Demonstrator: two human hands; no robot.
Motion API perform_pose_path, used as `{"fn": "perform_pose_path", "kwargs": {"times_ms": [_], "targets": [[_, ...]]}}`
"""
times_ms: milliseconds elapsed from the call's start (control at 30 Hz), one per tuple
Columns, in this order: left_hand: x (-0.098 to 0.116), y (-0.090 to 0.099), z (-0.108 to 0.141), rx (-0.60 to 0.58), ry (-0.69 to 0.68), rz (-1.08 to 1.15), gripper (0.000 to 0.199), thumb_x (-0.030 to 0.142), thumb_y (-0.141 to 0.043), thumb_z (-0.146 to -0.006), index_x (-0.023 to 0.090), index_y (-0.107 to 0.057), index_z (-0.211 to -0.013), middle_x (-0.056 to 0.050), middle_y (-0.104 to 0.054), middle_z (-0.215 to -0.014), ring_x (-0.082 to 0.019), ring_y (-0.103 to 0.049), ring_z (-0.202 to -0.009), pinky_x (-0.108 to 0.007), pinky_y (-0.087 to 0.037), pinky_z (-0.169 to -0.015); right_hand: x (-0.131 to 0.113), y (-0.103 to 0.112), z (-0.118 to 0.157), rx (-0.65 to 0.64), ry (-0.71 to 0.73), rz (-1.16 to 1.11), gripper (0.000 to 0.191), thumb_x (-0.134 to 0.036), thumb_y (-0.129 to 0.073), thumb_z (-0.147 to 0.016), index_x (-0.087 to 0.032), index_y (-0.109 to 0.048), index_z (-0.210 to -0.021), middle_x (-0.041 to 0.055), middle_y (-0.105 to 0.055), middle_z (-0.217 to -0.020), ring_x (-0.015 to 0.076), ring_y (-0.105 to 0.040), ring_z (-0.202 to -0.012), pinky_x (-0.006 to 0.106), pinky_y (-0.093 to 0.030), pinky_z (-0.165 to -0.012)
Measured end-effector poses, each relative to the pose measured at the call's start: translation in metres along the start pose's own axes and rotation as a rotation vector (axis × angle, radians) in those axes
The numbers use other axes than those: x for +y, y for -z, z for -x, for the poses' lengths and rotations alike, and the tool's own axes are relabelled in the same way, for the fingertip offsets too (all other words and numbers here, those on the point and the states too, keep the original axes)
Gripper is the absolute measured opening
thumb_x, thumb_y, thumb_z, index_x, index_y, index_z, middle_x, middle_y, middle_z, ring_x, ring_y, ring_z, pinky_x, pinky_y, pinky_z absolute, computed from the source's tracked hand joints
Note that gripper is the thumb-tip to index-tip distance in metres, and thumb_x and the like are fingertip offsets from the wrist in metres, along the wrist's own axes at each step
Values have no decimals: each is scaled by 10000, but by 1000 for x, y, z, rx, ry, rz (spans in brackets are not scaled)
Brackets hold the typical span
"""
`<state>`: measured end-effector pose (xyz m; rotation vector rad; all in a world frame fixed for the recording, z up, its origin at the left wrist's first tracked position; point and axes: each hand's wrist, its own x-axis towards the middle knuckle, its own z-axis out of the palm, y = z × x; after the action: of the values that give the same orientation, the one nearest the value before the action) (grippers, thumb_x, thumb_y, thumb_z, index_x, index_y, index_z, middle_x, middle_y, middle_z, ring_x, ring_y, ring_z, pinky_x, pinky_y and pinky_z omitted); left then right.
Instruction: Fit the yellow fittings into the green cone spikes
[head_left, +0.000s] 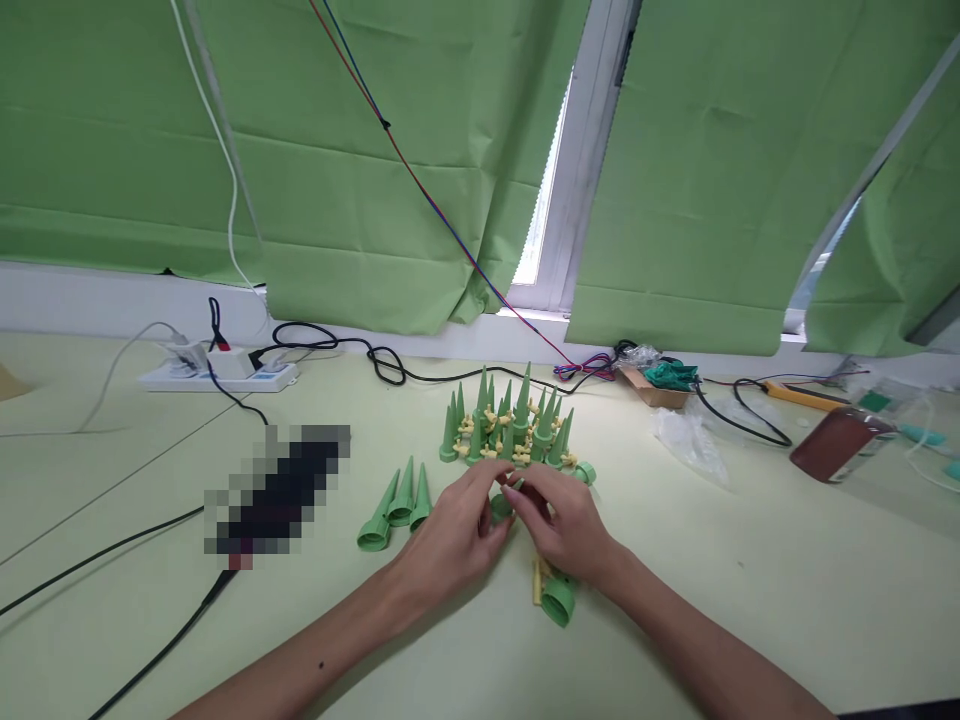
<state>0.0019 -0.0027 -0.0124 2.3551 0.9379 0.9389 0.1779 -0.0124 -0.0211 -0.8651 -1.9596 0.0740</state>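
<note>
Both hands meet at the middle of the table around one green plastic spike (501, 507), mostly hidden by the fingers. My left hand (465, 515) is closed around it from the left. My right hand (564, 515) pinches at its upper side, thumb and fingertips together; whether a small part sits between them I cannot make out. Just beyond the hands stand several upright green cone spikes (523, 400) with small yellow valve pieces (491, 450) among them. To the left lie three green spikes (403, 500). Beneath my right wrist are another green spike (557, 600) and a yellow piece (537, 582).
A power strip (225, 375) with plugs and black cables lies at the back left, near a blurred-out dark object (281, 495). At the right are a small cardboard box (656, 390), a clear plastic bag (690, 445), a reddish-brown bottle (844, 443) and a yellow tool (806, 396).
</note>
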Motion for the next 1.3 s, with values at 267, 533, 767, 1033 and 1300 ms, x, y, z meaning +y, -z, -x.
{"fn": "perform_pose_path", "kwargs": {"times_ms": [267, 533, 767, 1033, 1300], "targets": [[12, 7, 3, 225, -231, -5, 299, 169, -598, -820, 212, -450, -1076, -34, -530, -922, -121, -469, -660, -242, -406, -560, 4, 9, -6, 157, -194, -46, 114, -272, -530, -946, -183, -589, -908, 1, -576, -654, 123, -513, -531, 234, -430, -506], [16, -4, 10, 23, -600, -288, 187, 180, -556, -856, 184, -547, -670, 20, -486, -527, -112, -446, -487, -295, -261, -464, 0, 19, -25, 27, -210, 54, 287, -298, -480, -974, -190, -549, -717, -24, -501, -572, 113, -419, -503, 243, -352, -512], [21, -8, 12, 18, -625, -323, 297, 174, -539, -858, 181, -500, -564, 19, -463, -467, -110, -443, -445, -305, -255, -457, -9, 20, -53, -99, -118, 58, 333, -271, -531, -951, -190, -491, -631, -43, -441, -547, 104, -395, -514, 232, -308, -520], [18, -11, 11, 13, -598, -313, 329, 154, -509, -889, 187, -503, -562, 16, -473, -479, -107, -457, -439, -294, -253, -453, -13, 9, -104, 81, -114, 106, 308, -321, -496, -970, -186, -545, -697, -30, -514, -586, 106, -414, -532, 235, -330, -563], [20, -10, 9, -23, -575, -284, 357, 150, -481, -905, 183, -492, -550, 13, -459, -470, -108, -423, -433, -298, -252, -451, -7, -16, -152, 59, -82, 111, 293, -273, -495, -968, -179, -520, -692, -19, -517, -613, 118, -442, -580, 244, -339, -631]]}}
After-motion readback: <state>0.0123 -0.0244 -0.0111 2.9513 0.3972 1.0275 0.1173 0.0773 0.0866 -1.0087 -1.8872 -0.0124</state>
